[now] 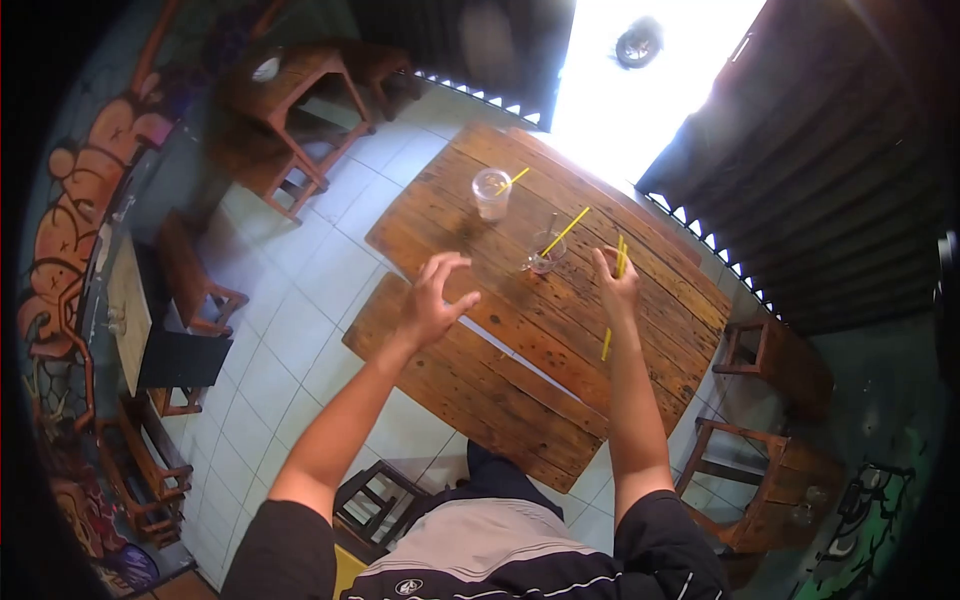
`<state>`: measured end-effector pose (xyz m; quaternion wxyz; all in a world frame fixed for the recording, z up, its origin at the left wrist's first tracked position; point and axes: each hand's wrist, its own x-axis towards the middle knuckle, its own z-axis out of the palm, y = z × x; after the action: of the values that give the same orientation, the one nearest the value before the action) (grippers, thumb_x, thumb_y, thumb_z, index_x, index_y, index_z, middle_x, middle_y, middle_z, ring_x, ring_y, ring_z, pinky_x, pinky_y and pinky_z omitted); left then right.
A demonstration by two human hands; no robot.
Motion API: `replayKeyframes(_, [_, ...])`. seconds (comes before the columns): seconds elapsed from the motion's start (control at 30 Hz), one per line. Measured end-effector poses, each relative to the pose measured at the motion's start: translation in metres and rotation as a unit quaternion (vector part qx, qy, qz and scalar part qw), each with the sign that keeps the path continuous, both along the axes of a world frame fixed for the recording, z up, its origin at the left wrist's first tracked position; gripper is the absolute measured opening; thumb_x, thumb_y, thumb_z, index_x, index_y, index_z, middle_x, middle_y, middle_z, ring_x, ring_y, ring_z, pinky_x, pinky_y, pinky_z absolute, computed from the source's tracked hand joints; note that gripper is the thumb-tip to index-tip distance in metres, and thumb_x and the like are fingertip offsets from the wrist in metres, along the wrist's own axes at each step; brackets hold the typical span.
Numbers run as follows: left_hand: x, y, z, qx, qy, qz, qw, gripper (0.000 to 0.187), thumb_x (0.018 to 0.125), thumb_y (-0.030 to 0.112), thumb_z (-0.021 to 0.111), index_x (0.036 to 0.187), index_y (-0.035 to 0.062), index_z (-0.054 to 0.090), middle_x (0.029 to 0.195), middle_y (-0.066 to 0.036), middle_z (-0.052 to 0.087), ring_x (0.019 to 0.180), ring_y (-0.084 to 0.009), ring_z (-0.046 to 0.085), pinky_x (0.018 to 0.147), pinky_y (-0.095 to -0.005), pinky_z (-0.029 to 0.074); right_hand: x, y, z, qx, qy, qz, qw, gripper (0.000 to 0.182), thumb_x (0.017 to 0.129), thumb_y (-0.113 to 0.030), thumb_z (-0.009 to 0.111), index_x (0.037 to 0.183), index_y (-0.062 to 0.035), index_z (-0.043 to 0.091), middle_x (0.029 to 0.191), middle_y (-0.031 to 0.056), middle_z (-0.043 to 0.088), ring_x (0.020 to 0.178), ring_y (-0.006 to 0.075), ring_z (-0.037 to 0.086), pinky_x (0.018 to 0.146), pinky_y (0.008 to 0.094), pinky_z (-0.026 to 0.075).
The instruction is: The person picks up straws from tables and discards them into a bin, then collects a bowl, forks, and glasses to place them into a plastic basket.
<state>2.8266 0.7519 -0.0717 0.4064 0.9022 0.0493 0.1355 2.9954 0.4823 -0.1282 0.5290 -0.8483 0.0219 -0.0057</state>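
Note:
My left hand (432,302) hovers over the near side of the wooden table (640,330), its fingers curved and apart with nothing between them. In my right hand (618,288) are thin yellow straws (621,256), which stick out above the fingers and below the palm; their exact number is hard to make out. Between the hands and farther off stands a clear plastic cup (548,262) with a yellow straw leaning out of it. Beyond it, to the left, a second clear cup (490,205) holds some pale brownish content and another yellow straw.
A narrower plank surface (480,385) lies along the near side of the table, with a gap between. A dark stool (375,510) is beside my legs. Wooden stools (735,475) stand right, more furniture (290,85) left. Corrugated shutters (800,160) flank a bright doorway.

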Motion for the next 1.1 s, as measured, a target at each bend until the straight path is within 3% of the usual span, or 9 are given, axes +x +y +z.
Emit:
replayKeyframes(0.07, [0.055, 0.002, -0.012, 0.038, 0.004, -0.001, 0.999, 0.046, 0.078, 0.033, 0.072, 0.116, 0.0108, 0.058, 0.133, -0.016, 0.045, 0.123, -0.035, 0.044, 0.105, -0.0451, 0.034, 0.024, 0.02, -0.006, -0.035, 0.01, -0.018, 0.999, 0.043, 0.082, -0.042, 0.071, 0.108, -0.0076, 0.066, 0.065, -0.0029, 0.056, 0.054, 0.0065, 0.048, 0.049, 0.0247, 0.039])
replayKeyframes(0.27, [0.172, 0.008, -0.051, 0.248, 0.067, -0.049, 0.965, 0.054, 0.076, 0.036, 0.073, 0.124, 0.0144, 0.057, 0.146, -0.02, 0.03, 0.137, -0.0361, 0.025, 0.113, -0.0468, 0.026, 0.053, 0.052, -0.009, -0.064, 0.033, 0.027, 0.997, 0.041, 0.079, -0.041, 0.073, 0.109, -0.0139, 0.069, 0.059, 0.0026, 0.058, 0.056, 0.013, 0.057, 0.055, 0.0306, 0.045])
replayKeyframes(0.3, [0.183, 0.008, -0.05, 0.275, 0.094, -0.06, 0.955, 0.062, 0.077, 0.039, 0.072, 0.131, 0.0155, 0.052, 0.152, -0.014, 0.022, 0.14, -0.0338, 0.019, 0.114, -0.0495, 0.022, 0.052, 0.053, -0.008, -0.068, 0.036, 0.021, 0.997, 0.041, 0.079, -0.041, 0.073, 0.109, -0.0139, 0.069, 0.059, 0.0026, 0.058, 0.056, 0.013, 0.057, 0.055, 0.0306, 0.045])
replayKeyframes(0.43, [0.208, 0.012, -0.052, 0.271, 0.128, -0.102, 0.949, 0.07, 0.074, 0.041, 0.074, 0.134, 0.0182, 0.048, 0.154, -0.004, 0.021, 0.141, -0.034, 0.019, 0.113, -0.0539, 0.019, 0.044, 0.052, 0.002, -0.042, 0.019, 0.084, 0.995, 0.029, 0.083, -0.036, 0.07, 0.102, -0.0146, 0.072, 0.063, -0.0009, 0.06, 0.056, 0.0074, 0.054, 0.051, 0.0277, 0.042])
replayKeyframes(0.57, [0.206, 0.021, -0.044, 0.282, 0.065, -0.09, 0.953, 0.067, 0.079, 0.039, 0.069, 0.138, 0.0208, 0.044, 0.146, 0.001, 0.039, 0.138, -0.0215, 0.03, 0.114, -0.0554, 0.016, 0.035, 0.053, 0.014, 0.016, -0.072, 0.103, 0.992, 0.022, 0.086, -0.026, 0.067, 0.1, -0.0096, 0.072, 0.074, 0.0036, 0.065, 0.063, 0.0088, 0.058, 0.054, 0.0262, 0.044])
replayKeyframes(0.73, [0.132, 0.037, 0.041, 0.249, -0.1, -0.03, 0.963, 0.05, 0.084, 0.027, 0.066, 0.132, 0.0196, 0.052, 0.14, -0.001, 0.047, 0.135, -0.0207, 0.037, 0.111, -0.0485, 0.025, 0.013, 0.06, 0.079, 0.101, -0.215, 0.096, 0.967, 0.012, 0.088, -0.011, 0.064, 0.096, -0.0041, 0.069, 0.081, 0.0064, 0.064, 0.07, 0.0122, 0.059, 0.058, 0.0271, 0.045])
replayKeyframes(0.8, [0.086, 0.048, 0.074, 0.195, -0.209, 0.008, 0.958, 0.04, 0.083, 0.016, 0.068, 0.122, 0.0189, 0.061, 0.129, -0.002, 0.057, 0.124, -0.0205, 0.051, 0.107, -0.0453, 0.03, -0.005, 0.079, 0.119, 0.164, -0.224, 0.064, 0.958, 0.008, 0.088, -0.005, 0.063, 0.094, -0.0022, 0.066, 0.087, 0.0081, 0.063, 0.075, 0.0155, 0.06, 0.061, 0.0281, 0.047])
replayKeyframes(1.0, [-0.092, 0.113, 0.103, 0.164, -0.187, 0.12, 0.961, 0.018, 0.08, 0.003, 0.068, 0.093, 0.0139, 0.071, 0.094, -0.001, 0.071, 0.089, -0.0181, 0.066, 0.091, -0.0374, 0.044, -0.069, 0.184, 0.16, 0.104, -0.277, 0.219, 0.93, 0.009, 0.087, -0.003, 0.061, 0.095, -0.0039, 0.065, 0.091, 0.0093, 0.063, 0.081, 0.0199, 0.061, 0.068, 0.0302, 0.048])
replayKeyframes(1.1, [-0.176, 0.145, 0.1, 0.113, -0.156, 0.261, 0.946, 0.012, 0.079, 0.003, 0.068, 0.087, 0.0129, 0.07, 0.09, -0.001, 0.071, 0.084, -0.0165, 0.065, 0.083, -0.0328, 0.046, -0.11, 0.253, 0.16, 0.118, -0.295, 0.316, 0.894, 0.007, 0.089, -0.005, 0.059, 0.095, -0.0026, 0.063, 0.093, 0.009, 0.062, 0.08, 0.0186, 0.06, 0.067, 0.0299, 0.047])
